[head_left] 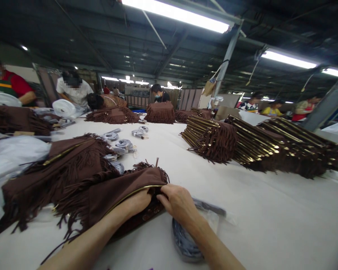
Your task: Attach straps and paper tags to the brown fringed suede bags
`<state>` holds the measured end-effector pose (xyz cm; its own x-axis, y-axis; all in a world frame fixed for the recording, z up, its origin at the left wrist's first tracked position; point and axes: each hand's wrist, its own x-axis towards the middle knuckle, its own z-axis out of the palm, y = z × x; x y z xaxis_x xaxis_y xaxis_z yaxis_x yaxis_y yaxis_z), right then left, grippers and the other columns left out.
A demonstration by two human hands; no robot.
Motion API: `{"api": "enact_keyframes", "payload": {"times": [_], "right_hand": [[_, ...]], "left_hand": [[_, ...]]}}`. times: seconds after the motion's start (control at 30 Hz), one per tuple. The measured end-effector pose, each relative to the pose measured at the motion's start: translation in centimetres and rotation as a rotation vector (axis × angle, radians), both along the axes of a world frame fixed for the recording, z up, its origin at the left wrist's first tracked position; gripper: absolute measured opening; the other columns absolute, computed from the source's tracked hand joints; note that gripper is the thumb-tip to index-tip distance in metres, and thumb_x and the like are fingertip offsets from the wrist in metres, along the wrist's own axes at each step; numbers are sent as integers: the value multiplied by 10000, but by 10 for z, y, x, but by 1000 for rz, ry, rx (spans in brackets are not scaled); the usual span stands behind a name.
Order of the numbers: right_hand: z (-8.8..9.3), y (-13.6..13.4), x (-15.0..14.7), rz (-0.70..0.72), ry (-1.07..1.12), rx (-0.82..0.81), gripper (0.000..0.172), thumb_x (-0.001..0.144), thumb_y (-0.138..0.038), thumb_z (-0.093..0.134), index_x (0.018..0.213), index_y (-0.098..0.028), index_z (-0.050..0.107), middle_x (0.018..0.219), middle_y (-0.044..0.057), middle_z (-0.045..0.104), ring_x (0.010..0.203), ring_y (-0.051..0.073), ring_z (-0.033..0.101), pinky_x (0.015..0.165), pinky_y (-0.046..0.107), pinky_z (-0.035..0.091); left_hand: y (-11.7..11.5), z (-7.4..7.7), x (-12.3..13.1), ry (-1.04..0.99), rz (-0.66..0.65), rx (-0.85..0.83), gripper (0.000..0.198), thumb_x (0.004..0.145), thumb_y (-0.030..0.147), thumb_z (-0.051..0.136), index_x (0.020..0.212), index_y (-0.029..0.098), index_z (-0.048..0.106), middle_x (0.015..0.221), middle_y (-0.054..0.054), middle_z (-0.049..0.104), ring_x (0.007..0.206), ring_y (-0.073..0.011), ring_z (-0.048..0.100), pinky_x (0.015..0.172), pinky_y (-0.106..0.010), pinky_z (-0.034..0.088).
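A brown fringed bag (118, 187) lies on the white table in front of me, its gold zipper open. My left hand (142, 200) reaches into the opening; its fingers are hidden inside the bag. At the right end of the zipper, my right hand (176, 200) grips the bag's edge between thumb and fingers. Beneath my right forearm rests a coiled strap in clear plastic (186, 240). Another brown fringed bag (64, 161) with a gold zipper lies just behind, to the left.
Rows of stacked fringed bags (256, 146) with gold edges stand at the right back. Several plastic-wrapped coiled straps (124, 144) lie mid-table. White plastic (19, 152) is heaped at left. Co-workers, one in a white shirt (74, 88), stand around the far side.
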<state>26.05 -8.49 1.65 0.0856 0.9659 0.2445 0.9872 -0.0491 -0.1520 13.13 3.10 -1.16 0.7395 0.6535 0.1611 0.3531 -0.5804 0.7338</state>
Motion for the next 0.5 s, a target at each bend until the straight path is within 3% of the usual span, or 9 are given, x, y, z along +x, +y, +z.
{"api": "enact_keyframes", "payload": {"times": [0.07,0.2,0.3,0.4,0.5], "right_hand": [[7,-10,6,63,107,77,87,942,-231,592,916,-203,670,894,26,702,841,174,655,707,234,431],[12,-24,18,86,299,248,238,996,-262,446,960,-188,669,907,74,693,844,203,648,752,277,456],[4,-18,21,85,537,240,318,986,-345,404,949,-175,671,817,71,697,764,213,658,738,306,476],[-8,-5,19,-1,973,165,449,957,-519,373,976,-161,643,769,48,675,506,155,600,522,267,440],[-10,0,14,-69,1219,123,567,933,-623,307,1042,-147,595,963,104,671,449,121,559,390,230,340]], "left_hand": [[-11,16,-10,87,-26,49,234,836,182,487,883,213,714,964,-72,725,951,-267,620,889,-342,438],[-37,48,-32,288,-149,215,313,884,179,369,660,207,585,742,-63,657,658,-204,558,656,-307,392],[-48,63,-43,180,-205,241,267,855,163,386,603,197,469,728,-38,592,685,-178,508,665,-287,356],[-50,71,-45,-32,-260,-57,156,764,178,470,608,189,472,726,-11,541,715,-159,492,663,-254,364],[-49,69,-41,-220,-305,-523,114,698,260,553,640,163,551,759,-9,556,562,-98,408,510,-222,301]]}}
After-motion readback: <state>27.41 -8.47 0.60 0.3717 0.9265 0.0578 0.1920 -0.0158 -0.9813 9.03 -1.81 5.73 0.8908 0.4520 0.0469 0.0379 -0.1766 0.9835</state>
